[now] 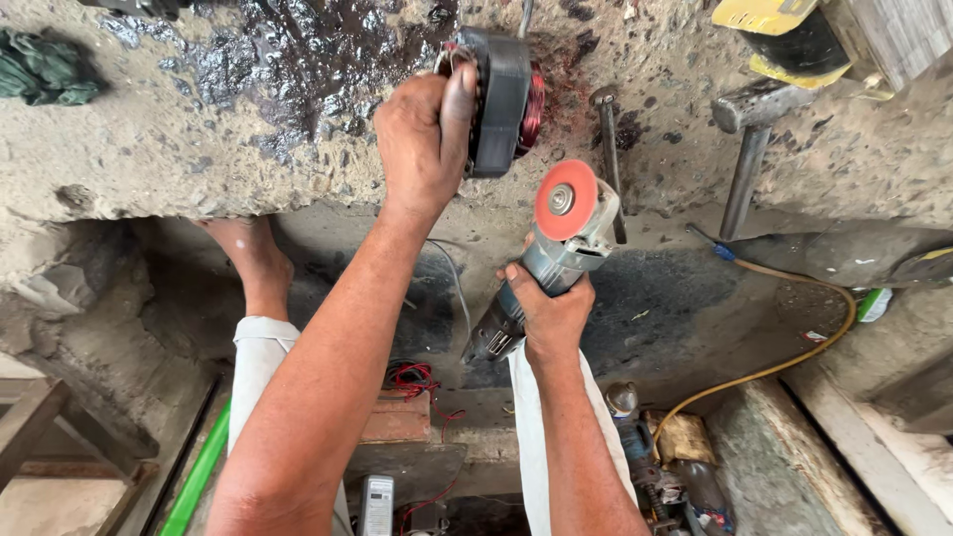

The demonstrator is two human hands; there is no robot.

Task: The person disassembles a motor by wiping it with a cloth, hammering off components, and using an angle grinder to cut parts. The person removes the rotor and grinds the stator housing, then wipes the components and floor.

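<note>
Two hands work at the concrete surface (149,169): the left hand (425,134) clamps a dark wound motor stator (501,99) upright there, and the right hand (551,308) grips an angle grinder (556,248) just right of it.

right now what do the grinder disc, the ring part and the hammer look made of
Disc: orange-red abrasive, matte, with a shiny metal hub. Ring part in the left hand: dark dull metal, seemingly stacked, with glossy reddish copper-like windings. Hammer: grey worn steel head and handle, apparently.
</note>
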